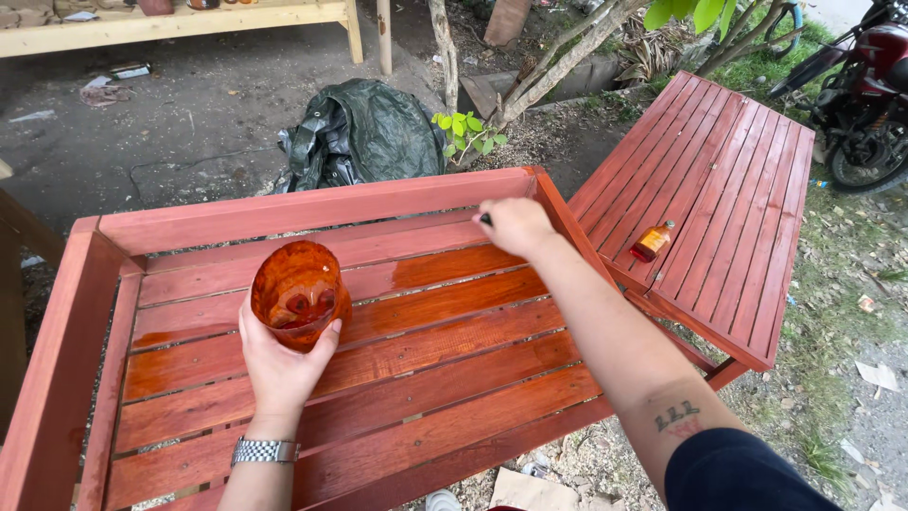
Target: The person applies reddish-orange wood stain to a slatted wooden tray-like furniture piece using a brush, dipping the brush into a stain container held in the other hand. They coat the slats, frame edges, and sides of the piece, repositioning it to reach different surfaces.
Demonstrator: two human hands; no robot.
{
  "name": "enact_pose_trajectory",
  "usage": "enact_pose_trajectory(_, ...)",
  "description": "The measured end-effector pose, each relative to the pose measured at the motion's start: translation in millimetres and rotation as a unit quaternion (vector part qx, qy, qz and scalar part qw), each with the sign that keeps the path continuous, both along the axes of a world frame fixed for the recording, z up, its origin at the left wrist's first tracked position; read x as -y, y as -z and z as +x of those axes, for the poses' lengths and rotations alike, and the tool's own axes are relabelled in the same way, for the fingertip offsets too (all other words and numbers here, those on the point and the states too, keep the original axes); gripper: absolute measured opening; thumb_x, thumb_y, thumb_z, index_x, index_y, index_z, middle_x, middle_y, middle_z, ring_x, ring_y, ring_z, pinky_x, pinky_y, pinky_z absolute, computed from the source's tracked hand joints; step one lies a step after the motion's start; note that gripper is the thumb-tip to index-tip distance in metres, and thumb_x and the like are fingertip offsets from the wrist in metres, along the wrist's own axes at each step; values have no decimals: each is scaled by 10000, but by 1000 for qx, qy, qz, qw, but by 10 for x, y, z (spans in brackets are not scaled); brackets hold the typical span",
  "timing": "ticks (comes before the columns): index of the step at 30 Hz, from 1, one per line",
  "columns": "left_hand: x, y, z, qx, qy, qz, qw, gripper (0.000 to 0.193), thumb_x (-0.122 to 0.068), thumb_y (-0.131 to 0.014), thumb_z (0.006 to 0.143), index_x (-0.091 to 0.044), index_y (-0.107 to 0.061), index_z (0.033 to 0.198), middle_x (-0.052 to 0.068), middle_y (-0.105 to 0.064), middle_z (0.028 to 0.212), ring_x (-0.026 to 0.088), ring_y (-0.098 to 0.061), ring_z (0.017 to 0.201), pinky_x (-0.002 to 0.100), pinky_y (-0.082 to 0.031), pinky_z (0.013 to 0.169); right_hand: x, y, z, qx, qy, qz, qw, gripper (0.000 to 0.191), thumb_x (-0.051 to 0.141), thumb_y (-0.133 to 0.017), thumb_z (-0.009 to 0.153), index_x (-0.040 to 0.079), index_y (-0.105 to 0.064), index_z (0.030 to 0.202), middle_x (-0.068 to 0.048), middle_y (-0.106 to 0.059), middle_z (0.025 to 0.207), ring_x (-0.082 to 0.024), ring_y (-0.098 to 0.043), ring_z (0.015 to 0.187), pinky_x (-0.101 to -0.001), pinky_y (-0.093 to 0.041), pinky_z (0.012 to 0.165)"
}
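My left hand (pixel 281 364) holds a cut plastic container (pixel 298 291) stained orange-red, with wet varnish inside, above the slats of a red-brown wooden bench (pixel 312 208). My right hand (pixel 515 225) is closed around a dark brush handle (pixel 485 219) at the far right of the bench, by its back rail; the bristles are hidden behind the hand. The near slats shine wet and darker orange. The far slats and the frame look dull. A metal watch sits on my left wrist.
A second red slatted panel (pixel 719 180) stands to the right with a small amber bottle (pixel 652 241) lying on it. A dark green tarp bundle (pixel 364 132) lies behind the bench. A motorbike (pixel 865 90) is parked at the far right, tree trunks behind.
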State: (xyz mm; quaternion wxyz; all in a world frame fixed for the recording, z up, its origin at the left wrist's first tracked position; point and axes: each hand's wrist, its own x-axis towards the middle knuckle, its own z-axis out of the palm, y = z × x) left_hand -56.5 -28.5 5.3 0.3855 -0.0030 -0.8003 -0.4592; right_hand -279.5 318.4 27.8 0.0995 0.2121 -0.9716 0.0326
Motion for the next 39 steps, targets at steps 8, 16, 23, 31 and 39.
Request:
enact_pose_trajectory(8, 33, 15, -65, 4, -3, -9, 1000, 913, -210, -881, 703, 21, -429, 1461, 213, -518, 1388, 347, -534, 1310, 447, -456, 1130, 619, 95, 433, 28, -15, -81, 996, 327, 415, -580, 1013, 124, -673, 898, -143, -728, 832, -374, -699, 805, -529, -549, 725)
enact_pose_trajectory(16, 33, 29, -57, 23, 0, -17, 1000, 932, -220, -882, 696, 27, -422, 1468, 228, -492, 1402, 364, -520, 1317, 454, -459, 1113, 384, 177, 443, -19, -19, -25, 999, 232, 348, -610, 951, 122, -655, 923, -135, -716, 801, -368, -703, 783, -521, -553, 690)
enact_pose_trajectory(23, 27, 18, -67, 27, 15, 3, 1000, 906, -215, -877, 706, 17, -430, 1459, 209, -510, 1386, 341, -543, 1304, 440, -471, 1117, 445, 206, 335, 9, 12, -22, 1000, 241, 345, -587, 1011, 116, -643, 962, -146, -715, 818, -380, -691, 794, -535, -537, 695)
enact_pose_trajectory(31, 55, -8, -51, 9, 8, -10, 1000, 919, -195, -877, 686, 25, -428, 1457, 213, -515, 1384, 350, -531, 1307, 444, -458, 1119, 387, 257, 230, -7, 8, -57, 998, 237, 352, -614, 965, 117, -645, 961, -156, -720, 849, -376, -701, 806, -526, -546, 706)
enact_pose_trajectory(39, 89, 20, -8, 14, -7, -23, 1000, 920, -198, -881, 676, 25, -441, 1453, 213, -521, 1383, 356, -528, 1307, 450, -451, 1121, 286, 317, 90, -12, 40, -24, 999, 257, 367, -583, 1003, 118, -637, 974, -155, -720, 836, -384, -696, 794, -529, -543, 712)
